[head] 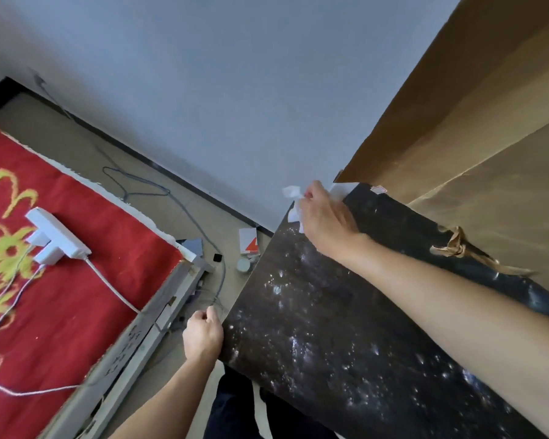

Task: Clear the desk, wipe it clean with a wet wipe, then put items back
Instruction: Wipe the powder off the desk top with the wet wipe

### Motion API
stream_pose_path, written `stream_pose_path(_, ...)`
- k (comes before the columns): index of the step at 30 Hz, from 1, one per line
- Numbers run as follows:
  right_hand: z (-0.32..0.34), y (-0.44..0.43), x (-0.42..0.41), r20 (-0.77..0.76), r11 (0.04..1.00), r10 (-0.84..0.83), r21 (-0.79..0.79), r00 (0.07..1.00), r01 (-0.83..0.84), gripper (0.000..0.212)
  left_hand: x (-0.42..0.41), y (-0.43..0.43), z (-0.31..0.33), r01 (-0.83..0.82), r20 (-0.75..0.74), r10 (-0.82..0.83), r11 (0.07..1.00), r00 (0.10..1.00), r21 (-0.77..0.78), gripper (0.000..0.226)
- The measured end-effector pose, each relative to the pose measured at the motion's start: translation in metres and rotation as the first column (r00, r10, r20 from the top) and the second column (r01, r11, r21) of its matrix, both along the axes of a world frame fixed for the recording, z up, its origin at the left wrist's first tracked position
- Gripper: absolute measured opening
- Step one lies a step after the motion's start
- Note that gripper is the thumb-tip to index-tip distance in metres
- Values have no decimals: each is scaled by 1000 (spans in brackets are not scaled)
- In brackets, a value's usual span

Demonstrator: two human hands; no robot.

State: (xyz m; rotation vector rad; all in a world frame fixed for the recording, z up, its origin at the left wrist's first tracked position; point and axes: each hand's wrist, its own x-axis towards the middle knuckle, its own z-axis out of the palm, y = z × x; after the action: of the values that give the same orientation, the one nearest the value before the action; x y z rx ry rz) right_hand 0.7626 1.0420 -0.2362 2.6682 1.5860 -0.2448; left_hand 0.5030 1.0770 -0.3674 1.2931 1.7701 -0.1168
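Note:
The desk (346, 327) has a dark top speckled with white and runs from the centre to the lower right. My right hand (327, 217) is at its far corner, fingers curled round a crumpled white wet wipe (293, 201) that it holds against the top. My left hand (203, 335) grips the desk's near left edge with curled fingers.
Brown cardboard (476, 137) leans over the desk's right side, torn near its lower edge. A bed with a red embroidered cover (61, 280) lies at left, a white power strip (57, 237) on it. A white jar (244, 265), a red-and-white box (248, 243) and cables lie on the floor between.

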Motion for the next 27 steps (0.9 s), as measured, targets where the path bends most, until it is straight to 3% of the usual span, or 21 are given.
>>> stream_pose_path(3, -23, 41, 17, 140, 978, 39, -210, 989, -9, 27, 0, -2, -6, -12, -34, 13, 999, 999, 53, 33)
stream_pose_path(7, -56, 58, 27, 141, 937, 44, -348, 989, 8, 36, -1, -4, -14, -73, -49, 79, 990, 996, 124, 31)
stream_pose_path(11, -78, 33, 12, 12, 987, -78, -140, 997, 79, 41, -1, -5, -14, -108, -34, 114, 983, 993, 148, 27)
stream_pose_path(14, -77, 5, -17, -314, 971, -238, -63, 919, 230, 41, -1, -5, -11, -103, -29, 108, 984, 994, 142, 25)
stream_pose_path(16, -72, -6, -27, -432, 973, -229, -77, 872, 217, 37, -1, -5, -10, -95, -29, 100, 986, 995, 139, 25)
stream_pose_path(19, -68, 8, -2, -281, 975, -186, 65, 942, 212, 33, 0, -4, -8, -100, -38, 106, 986, 994, 135, 27)
stream_pose_path(21, -74, 26, 16, -146, 978, -190, 57, 971, 200, 38, 1, -4, -8, -104, -44, 111, 985, 993, 135, 26)
stream_pose_path(25, -92, 34, 2, -251, 959, -251, 64, 935, 275, 33, 1, -5, -9, -111, -44, 118, 983, 992, 146, 25)
stream_pose_path(27, -94, 9, -31, -323, 988, -99, 77, 941, 130, 23, 0, -5, -8, -111, -44, 119, 983, 992, 147, 24)
